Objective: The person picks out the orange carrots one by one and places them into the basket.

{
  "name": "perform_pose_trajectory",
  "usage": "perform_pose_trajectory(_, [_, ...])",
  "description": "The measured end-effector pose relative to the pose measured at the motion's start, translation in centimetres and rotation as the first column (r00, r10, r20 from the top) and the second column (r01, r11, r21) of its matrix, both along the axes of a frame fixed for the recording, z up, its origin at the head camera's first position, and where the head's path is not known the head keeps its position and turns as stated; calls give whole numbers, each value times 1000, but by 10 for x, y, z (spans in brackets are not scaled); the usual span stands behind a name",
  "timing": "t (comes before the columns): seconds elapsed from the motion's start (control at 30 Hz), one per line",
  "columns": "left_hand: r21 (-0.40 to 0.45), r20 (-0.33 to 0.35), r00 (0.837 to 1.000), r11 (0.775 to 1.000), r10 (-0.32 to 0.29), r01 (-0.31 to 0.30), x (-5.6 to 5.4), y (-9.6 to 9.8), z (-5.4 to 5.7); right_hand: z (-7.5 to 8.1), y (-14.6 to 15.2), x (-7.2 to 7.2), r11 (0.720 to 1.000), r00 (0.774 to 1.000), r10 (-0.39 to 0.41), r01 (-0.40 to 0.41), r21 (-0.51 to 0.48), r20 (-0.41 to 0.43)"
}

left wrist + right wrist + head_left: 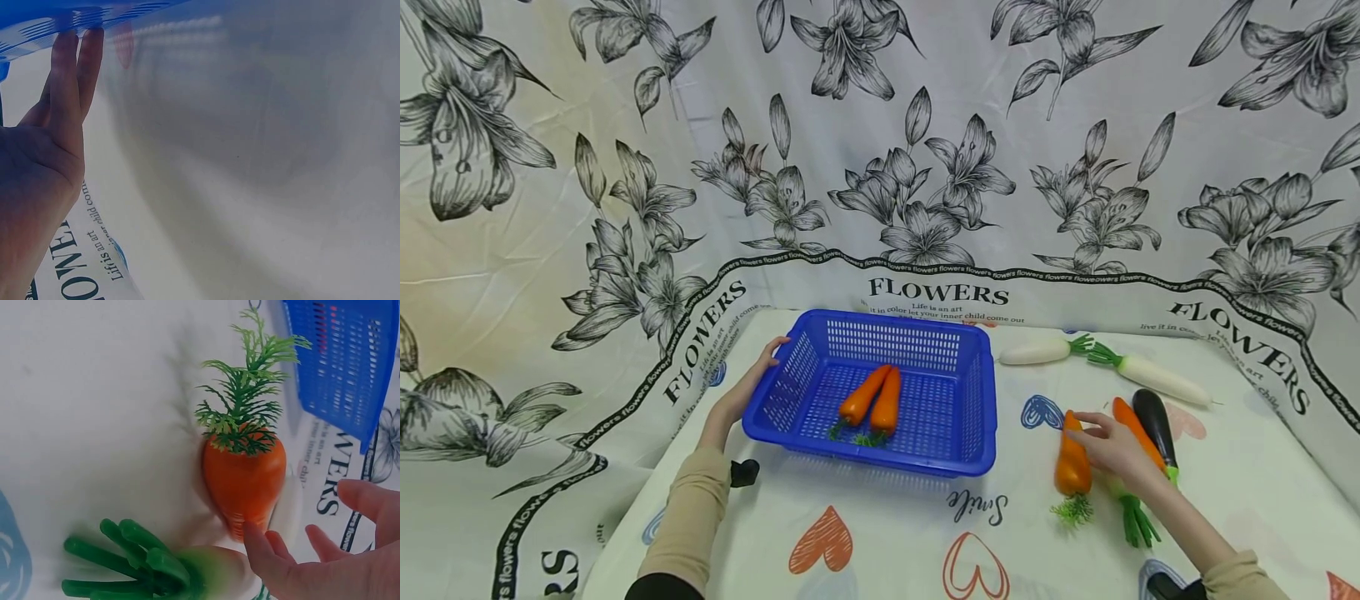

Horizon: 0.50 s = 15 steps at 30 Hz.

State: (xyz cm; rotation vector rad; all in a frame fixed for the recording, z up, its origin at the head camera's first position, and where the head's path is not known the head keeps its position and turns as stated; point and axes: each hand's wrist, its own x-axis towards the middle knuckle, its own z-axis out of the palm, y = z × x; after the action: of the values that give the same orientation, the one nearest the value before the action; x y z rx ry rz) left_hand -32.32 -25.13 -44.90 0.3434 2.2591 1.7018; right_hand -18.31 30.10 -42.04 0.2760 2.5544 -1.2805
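Note:
A blue plastic basket (868, 462) holds two orange carrots (886, 404). My left hand (748, 387) grips its left rim; in the left wrist view, straight fingers (65, 81) reach under the basket's edge. On the right, my right hand (1116, 454) is over another carrot (1073, 467), with its leafy end toward me. In the right wrist view, one digit touches that carrot's (245, 475) narrow end while the other fingers stand spread apart. Below this hand lies a white radish with thick green stalks (1138, 521), partly hidden. Beyond it are an orange carrot (1135, 425) and a dark eggplant (1153, 421).
Two white radishes (1161, 379) (1037, 352) with green tops lie at the back right. A white cloth with printed hearts covers the table (895, 533). Behind it hangs a flower-patterned curtain (925, 233).

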Motion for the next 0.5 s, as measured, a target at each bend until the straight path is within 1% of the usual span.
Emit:
perform_pose_trajectory(0.17, [-2,10,1000,1000,4,-4,-1,0,0,-4,-1,0,999,1000,2,-2,47,6])
perform_pose_trajectory(0.5, [4,9,1000,1000,-3,3,-1,0,0,-12,-9,3,988,994,50,-35,153,-94])
